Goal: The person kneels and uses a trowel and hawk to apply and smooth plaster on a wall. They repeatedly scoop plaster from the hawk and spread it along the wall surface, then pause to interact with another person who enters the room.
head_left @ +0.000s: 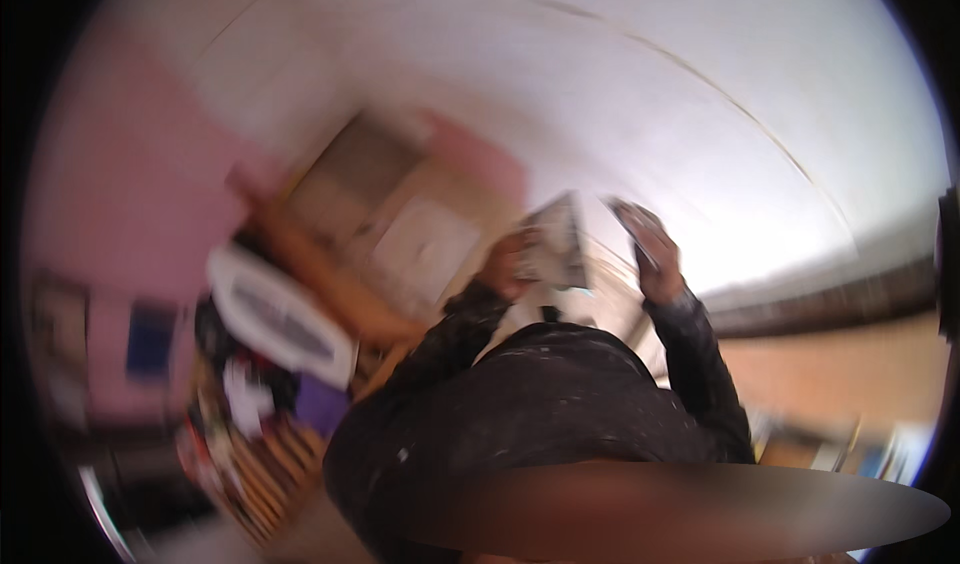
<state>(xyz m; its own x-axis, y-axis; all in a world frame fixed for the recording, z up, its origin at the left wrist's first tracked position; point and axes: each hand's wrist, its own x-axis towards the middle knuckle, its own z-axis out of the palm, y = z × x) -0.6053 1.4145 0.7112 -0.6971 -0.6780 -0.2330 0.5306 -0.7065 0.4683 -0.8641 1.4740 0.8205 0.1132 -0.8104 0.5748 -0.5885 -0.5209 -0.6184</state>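
My left hand (509, 264) is closed round the near edge of a flat, greyish plate (557, 249) with pale smears and a darker rim. To its right, my right hand (657, 261) grips a thin, flat, metal-looking blade (634, 226) that is tilted up and away from me. A gap separates the two tools, and both are held in front of my chest. Motion blur hides their exact kind and how my fingers sit on them. Dark sleeves, speckled with white, cover both arms.
A white wall surface (760, 134) with pink patches (150, 134) fills the far side. Left of me are an orange-brown wooden beam (300, 259), a stained board (365, 179), a white oval-centred frame (285, 314) and piled cloths (250, 394). Shelf-like clutter (850, 449) lies lower right.
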